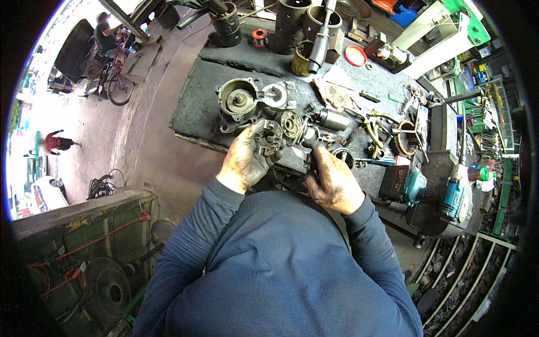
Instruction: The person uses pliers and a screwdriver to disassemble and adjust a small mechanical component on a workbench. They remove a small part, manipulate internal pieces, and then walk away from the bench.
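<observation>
Over the front edge of the bench, my left hand point(244, 160) grips a round metal part with a notched rim point(269, 139), its fingers wrapped around the underside. My right hand point(331, 180) is a short way to the right, fingers curled in with blackened tips; what they hold, if anything, cannot be made out. Just beyond the left hand sits an open cast-metal housing point(238, 100) with a round cavity and central shaft. A round metal disc with holes point(291, 124) lies between the hands, touching or close to the notched part. To its right rests a metal cylinder point(332, 119).
Across the dark workbench point(196, 112) are pliers point(371, 132), a copper-coloured ring point(405, 138) and a rag point(337, 90). Tall metal cylinders point(291, 28) and a red spool point(259, 37) stand behind. A teal power tool point(453, 196) lies right. A bicycle point(117, 84) and people appear far left.
</observation>
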{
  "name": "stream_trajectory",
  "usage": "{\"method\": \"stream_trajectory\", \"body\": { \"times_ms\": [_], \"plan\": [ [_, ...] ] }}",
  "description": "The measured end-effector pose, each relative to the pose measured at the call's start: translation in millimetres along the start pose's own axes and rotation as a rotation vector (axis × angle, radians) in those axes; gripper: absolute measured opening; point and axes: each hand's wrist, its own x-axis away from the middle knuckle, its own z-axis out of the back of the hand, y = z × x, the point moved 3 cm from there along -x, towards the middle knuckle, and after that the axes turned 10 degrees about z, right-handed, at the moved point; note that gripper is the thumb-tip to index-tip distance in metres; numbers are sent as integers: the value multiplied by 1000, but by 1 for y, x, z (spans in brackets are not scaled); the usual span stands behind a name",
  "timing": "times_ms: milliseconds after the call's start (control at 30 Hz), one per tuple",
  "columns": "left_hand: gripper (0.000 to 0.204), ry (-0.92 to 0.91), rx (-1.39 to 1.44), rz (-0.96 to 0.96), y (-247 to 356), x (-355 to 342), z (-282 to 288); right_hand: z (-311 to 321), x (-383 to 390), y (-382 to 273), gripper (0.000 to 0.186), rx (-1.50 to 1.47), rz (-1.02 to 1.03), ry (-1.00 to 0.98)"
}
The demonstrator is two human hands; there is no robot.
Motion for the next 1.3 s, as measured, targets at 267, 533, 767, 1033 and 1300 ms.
{"method": "stream_trajectory", "body": {
  "times_ms": [267, 533, 767, 1033, 1300],
  "plan": [
    [26, 86, -95, 6, -1, -1, -4, 15, -2, 2, 43, 249, 237, 252],
    [29, 136, -156, -77, -1, 1, -8, 3, 9, 17, 42, 12, 31, 132],
    [31, 177, -198, -62, 1, 2, -9, 9, -5, 8, 21, 118, 110, 116],
    [33, 45, -289, -329, 1, -14, -1, 2, -26, 0, 35, -47, -141, 6],
    [25, -32, 135, -203, 11, -15, -29, -12, -34, -26, 28, 360, -22, 125]
  ]
}}
